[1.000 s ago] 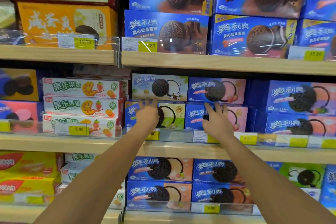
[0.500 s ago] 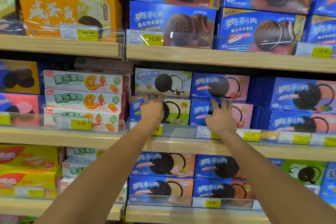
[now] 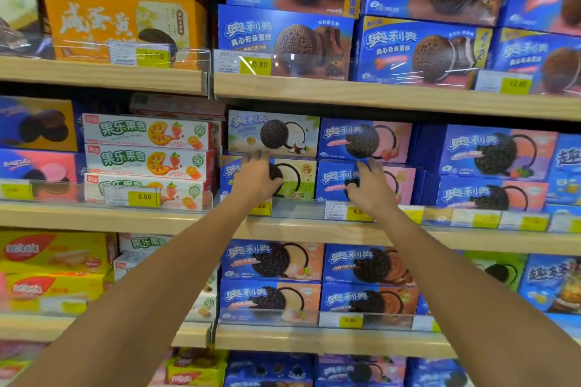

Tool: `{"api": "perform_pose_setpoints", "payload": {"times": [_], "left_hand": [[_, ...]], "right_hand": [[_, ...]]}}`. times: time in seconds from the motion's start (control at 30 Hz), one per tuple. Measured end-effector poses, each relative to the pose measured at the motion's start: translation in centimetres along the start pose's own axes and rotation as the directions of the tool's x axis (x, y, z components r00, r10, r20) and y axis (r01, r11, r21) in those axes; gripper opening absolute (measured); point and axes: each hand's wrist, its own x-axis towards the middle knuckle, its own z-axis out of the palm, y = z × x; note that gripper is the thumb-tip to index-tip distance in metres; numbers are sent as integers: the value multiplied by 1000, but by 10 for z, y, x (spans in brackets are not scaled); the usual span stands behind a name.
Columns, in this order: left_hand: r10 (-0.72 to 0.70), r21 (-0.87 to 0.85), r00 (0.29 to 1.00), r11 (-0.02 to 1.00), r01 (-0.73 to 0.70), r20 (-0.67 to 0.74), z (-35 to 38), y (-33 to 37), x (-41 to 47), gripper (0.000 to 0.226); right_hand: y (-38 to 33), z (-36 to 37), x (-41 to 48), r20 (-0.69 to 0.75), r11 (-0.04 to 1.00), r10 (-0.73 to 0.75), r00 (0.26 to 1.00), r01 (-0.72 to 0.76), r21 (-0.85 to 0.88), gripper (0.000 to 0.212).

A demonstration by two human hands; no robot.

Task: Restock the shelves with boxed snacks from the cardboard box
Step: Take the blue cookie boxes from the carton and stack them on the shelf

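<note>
On the middle shelf (image 3: pixel 314 229) stand stacked cookie boxes. My left hand (image 3: pixel 256 177) lies flat against the front of the lower green-and-cream cookie box (image 3: pixel 298 179), its fingertips at that box's top edge, under the coconut cookie box (image 3: pixel 273 132). My right hand (image 3: pixel 371 185) presses on the lower blue-and-pink cookie box (image 3: pixel 399 182) beside it, fingers spread and reaching up toward the upper pink cookie box (image 3: pixel 364 140). Neither hand holds a box. The cardboard box is out of view.
White fruit-biscuit boxes (image 3: pixel 147 148) are stacked left of my hands, more blue boxes (image 3: pixel 490 166) to the right. A clear plastic rail with yellow price tags (image 3: pixel 144 197) runs along the shelf front. The upper shelf (image 3: pixel 377 97) and lower shelf (image 3: pixel 314 339) are packed with boxes.
Both hands stay on the same two lower boxes. The view has shifted slightly, so the shelves sit a little lower and nearer in frame.
</note>
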Motion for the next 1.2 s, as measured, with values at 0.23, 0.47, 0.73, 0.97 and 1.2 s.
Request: {"api": "perform_pose_setpoints", "payload": {"times": [0.23,0.47,0.73,0.97,1.2], "left_hand": [[66,-173,990,981,-87,-124,7,39,-65,40],[209,-250,970,940,-234,-123,70,60,-165,30],[80,-263,897,964,41,434,171,32,-309,38],[-112,-123,567,925,359,816,248,11,-439,50],[-239,62,260,836,545,936,336,-7,-580,41]], "right_hand": [[3,9,-63,-243,978,-179,954,199,60,31],[40,40,-150,-205,946,-289,935,311,87,28],[123,126,-269,232,991,-68,970,39,127,23],[202,207,-392,615,964,202,762,-266,13,23],[274,289,-536,762,843,459,456,-495,-211,28]]}}
